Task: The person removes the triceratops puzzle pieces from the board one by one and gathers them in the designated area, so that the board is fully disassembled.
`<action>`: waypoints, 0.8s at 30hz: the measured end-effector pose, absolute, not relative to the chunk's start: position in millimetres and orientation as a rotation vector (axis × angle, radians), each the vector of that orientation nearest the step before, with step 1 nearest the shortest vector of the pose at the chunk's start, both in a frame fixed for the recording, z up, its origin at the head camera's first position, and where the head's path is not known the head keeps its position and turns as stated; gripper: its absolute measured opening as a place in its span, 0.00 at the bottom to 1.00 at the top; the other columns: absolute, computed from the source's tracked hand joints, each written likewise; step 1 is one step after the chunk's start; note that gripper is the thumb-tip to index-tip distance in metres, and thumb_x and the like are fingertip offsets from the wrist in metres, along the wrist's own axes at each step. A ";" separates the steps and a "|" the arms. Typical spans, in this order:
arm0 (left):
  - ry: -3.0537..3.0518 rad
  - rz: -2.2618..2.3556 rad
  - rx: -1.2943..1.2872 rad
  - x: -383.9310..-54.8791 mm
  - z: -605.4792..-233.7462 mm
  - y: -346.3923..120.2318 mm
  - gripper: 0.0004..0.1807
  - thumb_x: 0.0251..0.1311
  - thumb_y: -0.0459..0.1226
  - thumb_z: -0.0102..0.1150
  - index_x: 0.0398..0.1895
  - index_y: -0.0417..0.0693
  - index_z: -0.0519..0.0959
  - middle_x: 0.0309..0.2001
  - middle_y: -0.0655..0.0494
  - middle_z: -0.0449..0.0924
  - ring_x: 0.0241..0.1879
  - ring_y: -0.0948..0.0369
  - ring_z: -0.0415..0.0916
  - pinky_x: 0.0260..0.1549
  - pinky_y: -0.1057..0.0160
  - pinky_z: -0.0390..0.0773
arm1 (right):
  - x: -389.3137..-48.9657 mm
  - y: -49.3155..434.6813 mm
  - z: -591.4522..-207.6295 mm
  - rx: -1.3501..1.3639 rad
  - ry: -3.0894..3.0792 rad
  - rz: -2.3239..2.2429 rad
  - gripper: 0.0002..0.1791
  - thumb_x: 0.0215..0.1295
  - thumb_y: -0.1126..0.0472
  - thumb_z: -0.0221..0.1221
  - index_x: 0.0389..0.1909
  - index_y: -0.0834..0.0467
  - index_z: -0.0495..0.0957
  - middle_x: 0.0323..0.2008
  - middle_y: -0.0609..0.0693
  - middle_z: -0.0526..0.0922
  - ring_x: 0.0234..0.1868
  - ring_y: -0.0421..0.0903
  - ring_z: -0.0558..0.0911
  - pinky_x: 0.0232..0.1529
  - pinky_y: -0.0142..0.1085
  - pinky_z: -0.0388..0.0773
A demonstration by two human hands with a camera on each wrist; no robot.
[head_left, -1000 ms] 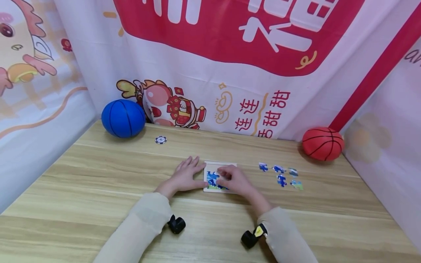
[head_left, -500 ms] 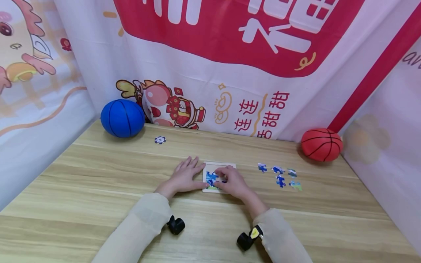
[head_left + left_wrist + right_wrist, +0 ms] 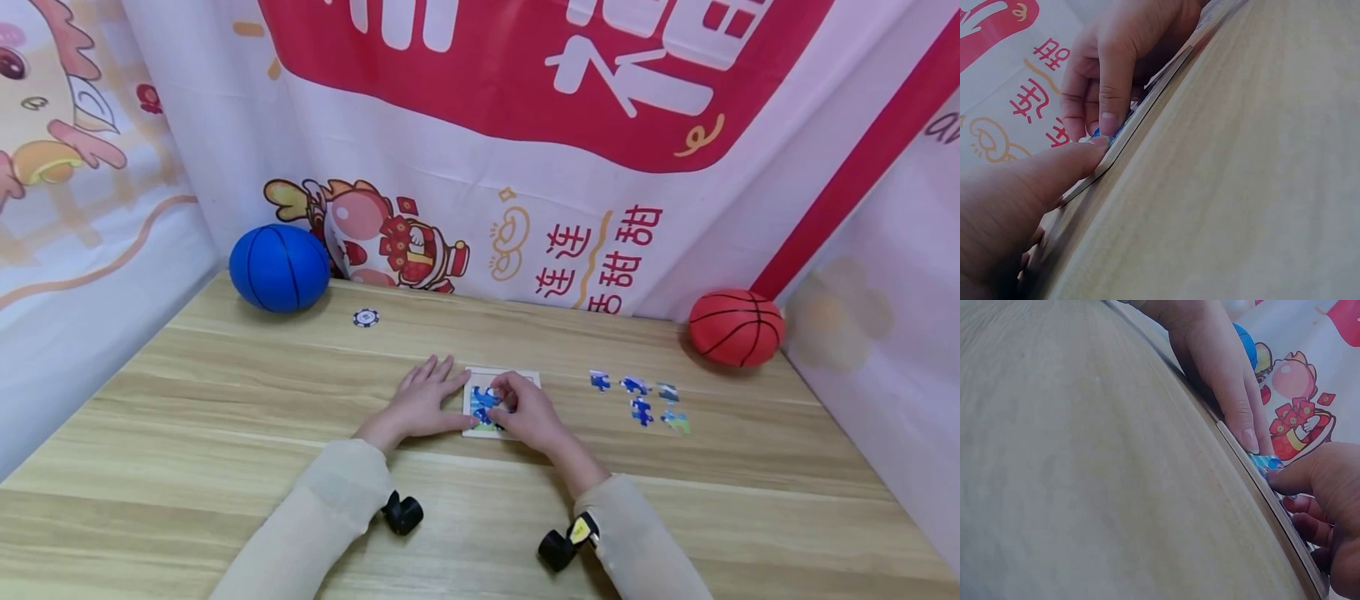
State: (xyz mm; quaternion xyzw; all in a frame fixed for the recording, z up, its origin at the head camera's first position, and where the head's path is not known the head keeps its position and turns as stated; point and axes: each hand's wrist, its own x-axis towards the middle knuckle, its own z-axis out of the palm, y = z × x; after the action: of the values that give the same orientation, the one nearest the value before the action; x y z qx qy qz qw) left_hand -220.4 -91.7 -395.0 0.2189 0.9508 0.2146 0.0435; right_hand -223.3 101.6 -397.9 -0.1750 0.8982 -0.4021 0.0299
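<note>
My left hand [image 3: 423, 404] lies with fingers spread on the table, its thumb reaching over the left edge of a pale puzzle tray [image 3: 487, 370]. Blue jigsaw pieces [image 3: 480, 414] fill the tray's lower left part. Over them my right hand [image 3: 531, 411] bends its fingers and pinches a blue puzzle piece [image 3: 491, 392] between thumb and forefinger, low in the tray; the fingers hide part of it. In the left wrist view the right thumb [image 3: 1110, 103] comes down beside the left thumb [image 3: 1075, 164]. The right wrist view shows both thumbs close over the printed pieces [image 3: 1266, 464].
Several loose jigsaw pieces [image 3: 641, 412] lie on the wooden table [image 3: 480, 517] right of the tray. A poker chip [image 3: 366, 317] and a blue ball [image 3: 280, 268] are at the back left, a red ball [image 3: 737, 327] at the back right. A printed curtain [image 3: 480, 183] stands behind.
My right hand has shifted slightly left and its fingers have closed in over the pieces. More blue picture shows in the tray's middle. The left hand has kept its place.
</note>
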 end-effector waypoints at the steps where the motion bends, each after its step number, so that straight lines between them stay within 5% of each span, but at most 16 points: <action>1: 2.908 0.655 0.668 -220.4 -394.9 -91.7 0.42 0.46 0.62 0.49 0.63 0.54 0.56 0.65 0.46 0.42 0.63 0.48 0.32 0.57 0.49 0.35 | -223.1 101.6 -397.9 -0.533 2.768 -1.249 0.16 0.50 0.64 0.61 0.40 0.56 0.70 0.29 0.47 0.70 0.31 0.45 0.68 0.32 0.34 0.68; 24: 2.902 0.666 0.651 -222.1 -397.5 -91.7 0.43 0.45 0.63 0.49 0.64 0.55 0.56 0.65 0.48 0.41 0.63 0.50 0.31 0.57 0.50 0.33 | -226.4 101.5 -393.9 -0.457 2.741 -1.448 0.11 0.50 0.66 0.61 0.37 0.61 0.76 0.24 0.48 0.73 0.26 0.44 0.70 0.27 0.33 0.70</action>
State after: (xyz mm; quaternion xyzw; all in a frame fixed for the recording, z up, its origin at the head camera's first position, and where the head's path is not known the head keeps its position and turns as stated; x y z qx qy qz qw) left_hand -222.1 -91.7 -397.5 0.2133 0.9511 0.2183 0.0471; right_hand -226.4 101.5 -393.9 -0.1458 0.8748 -0.4620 0.0039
